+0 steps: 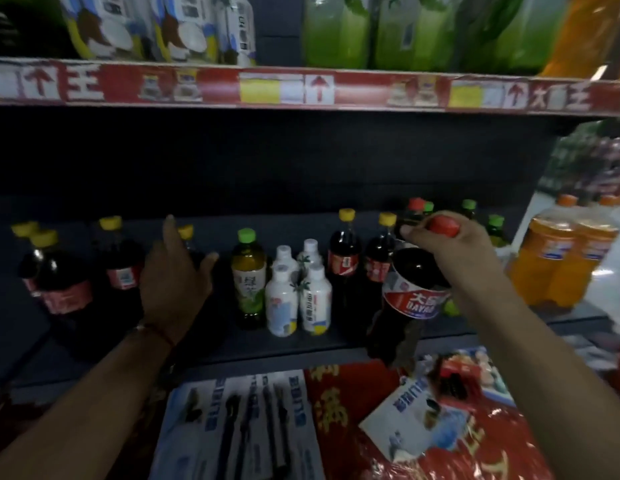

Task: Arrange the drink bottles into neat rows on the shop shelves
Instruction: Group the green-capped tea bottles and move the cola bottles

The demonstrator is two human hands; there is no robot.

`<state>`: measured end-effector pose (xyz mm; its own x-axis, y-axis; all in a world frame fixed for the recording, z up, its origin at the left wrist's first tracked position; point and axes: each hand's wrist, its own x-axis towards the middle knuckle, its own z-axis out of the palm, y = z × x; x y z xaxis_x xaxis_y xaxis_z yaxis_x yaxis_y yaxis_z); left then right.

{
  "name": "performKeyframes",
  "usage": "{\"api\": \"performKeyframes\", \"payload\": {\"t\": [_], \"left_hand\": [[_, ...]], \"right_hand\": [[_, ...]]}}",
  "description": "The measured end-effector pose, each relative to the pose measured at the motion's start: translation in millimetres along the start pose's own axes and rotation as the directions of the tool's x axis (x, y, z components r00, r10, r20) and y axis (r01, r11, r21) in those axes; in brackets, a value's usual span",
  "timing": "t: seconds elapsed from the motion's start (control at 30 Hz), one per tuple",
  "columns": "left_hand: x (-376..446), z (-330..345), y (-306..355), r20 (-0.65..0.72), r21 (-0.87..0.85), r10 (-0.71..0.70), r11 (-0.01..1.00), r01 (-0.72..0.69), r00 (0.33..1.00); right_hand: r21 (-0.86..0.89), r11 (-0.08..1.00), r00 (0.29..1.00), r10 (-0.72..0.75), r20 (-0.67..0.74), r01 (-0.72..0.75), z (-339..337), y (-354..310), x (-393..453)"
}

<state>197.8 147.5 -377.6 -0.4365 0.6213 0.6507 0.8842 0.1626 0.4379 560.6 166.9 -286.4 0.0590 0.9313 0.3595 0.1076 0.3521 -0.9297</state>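
My right hand (pixel 450 244) grips the red cap and neck of a large dark cola bottle (pixel 410 299), held tilted over the front edge of the dark shelf (pixel 301 344). My left hand (pixel 175 271) reaches onto the shelf with fingers spread, in front of a yellow-capped dark bottle (pixel 186 233); I cannot tell if it touches it. Standing on the shelf are more yellow-capped dark bottles (pixel 64 275), a green tea bottle (pixel 249 278), several small white bottles (pixel 298 292) and two dark bottles (pixel 344 261) right of them.
Orange soda bottles (pixel 557 258) stand at the right end. The upper shelf with a red price strip (pixel 301 88) carries white cartons and green bottles. Below the shelf lie red and blue-white packages (pixel 336 420). Green-capped bottles (pixel 469 209) sit behind my right hand.
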Motion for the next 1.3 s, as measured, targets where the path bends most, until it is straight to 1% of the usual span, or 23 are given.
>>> {"api": "performKeyframes", "payload": {"t": [0.07,0.13,0.17,0.23,0.3,0.37,0.43,0.5,0.53,0.63,0.73,0.8,0.87,0.93,0.97,1.0,1.03,1.07,1.1,1.13,1.17,1.2,1.3], "left_hand": [[3.6,1.3,12.5,-0.059,0.140,0.092,0.987,-0.083,0.994],[5.9,5.1,34.9,-0.075,0.169,0.242,0.959,-0.226,0.967],[4.4,9.5,48.3,-0.062,0.161,0.333,0.934,-0.320,0.941],[-5.6,23.2,73.1,0.009,0.141,0.474,0.871,-0.470,0.881],[-17.8,39.3,88.4,0.086,0.103,0.537,0.833,-0.544,0.839],[-28.9,57.4,94.3,0.184,0.094,0.537,0.824,-0.558,0.823],[-39.9,75.9,92.6,0.301,0.115,0.521,0.811,-0.573,0.798],[-45.3,90.3,87.2,0.381,0.132,0.506,0.799,-0.587,0.774],[-46.6,96.6,84.2,0.386,0.139,0.498,0.801,-0.582,0.776],[-50.1,107.5,75.4,0.311,0.130,0.494,0.824,-0.551,0.812],[-51.0,112.4,72.3,0.250,0.127,0.519,0.819,-0.559,0.817],[-51.7,112.8,72.6,0.236,0.111,0.526,0.820,-0.561,0.817],[-52.0,108.5,73.5,0.235,0.098,0.528,0.823,-0.560,0.816],[-51.9,101.7,70.9,0.205,0.091,0.484,0.856,-0.509,0.851],[-52.2,97.9,68.8,0.188,0.093,0.437,0.884,-0.459,0.880],[-52.0,95.3,65.9,0.178,0.093,0.392,0.906,-0.412,0.903],[-52.1,94.2,62.5,0.181,0.091,0.364,0.919,-0.384,0.913],[-53.7,94.9,58.2,0.195,0.082,0.358,0.922,-0.379,0.913],[-55.6,97.3,52.8,0.210,0.062,0.363,0.921,-0.383,0.908],[-57.7,99.5,47.3,0.223,0.036,0.371,0.921,-0.388,0.901],[-59.1,100.5,43.4,0.236,0.007,0.378,0.921,-0.390,0.895],[-60.6,99.4,41.1,0.250,-0.022,0.378,0.923,-0.385,0.891],[-69.4,91.1,41.0,0.263,-0.160,0.366,0.929,-0.334,0.893]], "right_hand": [[-0.027,1.000,1.000,0.013,-0.011,-0.014,-7.8,0.0,12.5],[-0.057,0.997,0.999,0.042,-0.027,-0.044,-9.8,7.8,30.2],[-0.061,0.997,0.998,0.053,-0.040,-0.055,-9.1,14.3,40.2],[-0.106,0.993,0.997,0.049,-0.060,-0.055,-5.1,29.1,58.4],[-0.148,0.988,0.998,0.024,-0.058,-0.032,0.8,44.6,70.1],[-0.173,0.985,0.998,0.015,-0.062,-0.025,5.6,59.3,79.2],[-0.207,0.976,0.993,0.044,-0.107,-0.065,9.9,70.9,87.1],[-0.279,0.959,0.987,0.003,-0.163,-0.049,14.4,80.8,94.9],[-0.330,0.944,0.980,-0.050,-0.191,-0.016,17.5,86.3,98.1],[-0.470,0.881,0.944,-0.204,-0.258,0.062,28.4,100.3,102.4],[-0.504,0.856,0.914,-0.289,-0.284,0.114,36.1,111.1,110.5],[-0.486,0.861,0.907,-0.317,-0.276,0.153,41.2,116.1,113.1],[-0.487,0.856,0.915,-0.323,-0.243,0.173,46.8,116.7,105.4],[-0.558,0.800,0.904,-0.382,-0.191,0.220,53.1,115.8,84.4],[-0.615,0.734,0.876,-0.461,-0.142,0.286,58.5,115.3,69.3],[-0.660,0.652,0.836,-0.544,-0.065,0.373,66.5,113.4,52.5],[-0.660,0.593,0.808,-0.587,0.038,0.462,78.0,112.7,35.6],[-0.616,0.582,0.809,-0.565,0.163,0.530,92.0,114.6,21.4],[-0.550,0.622,0.826,-0.487,0.284,0.557,107.3,117.2,10.3],[-0.486,0.688,0.839,-0.393,0.376,0.540,121.5,122.7,2.3],[-0.464,0.728,0.849,-0.320,0.421,0.504,133.2,131.0,-2.8],[-0.486,0.726,0.858,-0.293,0.422,0.487,141.4,139.7,-5.8],[-0.606,0.646,0.885,-0.309,0.349,0.465,149.7,154.6,-8.5]]}}
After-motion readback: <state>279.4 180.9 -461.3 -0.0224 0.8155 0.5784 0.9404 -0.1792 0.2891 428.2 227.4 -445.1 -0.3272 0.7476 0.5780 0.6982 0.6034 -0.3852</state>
